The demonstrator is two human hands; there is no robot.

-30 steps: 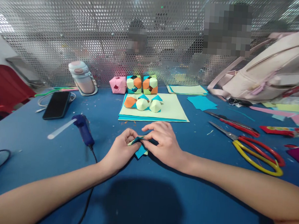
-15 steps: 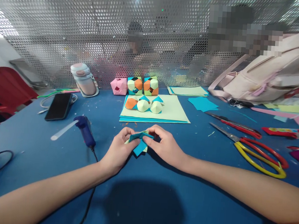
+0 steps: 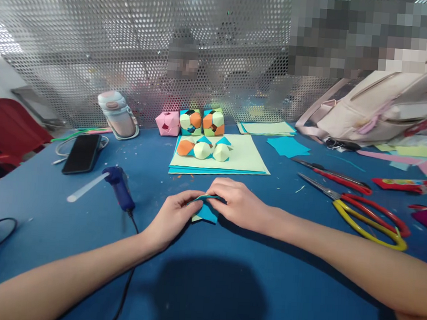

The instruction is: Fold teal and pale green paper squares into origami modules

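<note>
I observe the left hand (image 3: 173, 217) and right hand (image 3: 238, 205) both gripping the folded paper (image 3: 207, 212) above the blue table (image 3: 205, 281).

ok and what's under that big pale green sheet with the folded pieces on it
Blue paper sticks out along the near and left edges of the pale green sheet. What lies beneath its middle, below the folded pieces, is covered and can't be seen.

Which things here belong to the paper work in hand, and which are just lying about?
Probably part of the work:
folded blue-and-green paper, between left hand and right hand
loose blue sheets
scissors
glue gun

Seemingly just lying about:
phone
drink bottle
backpack
</note>
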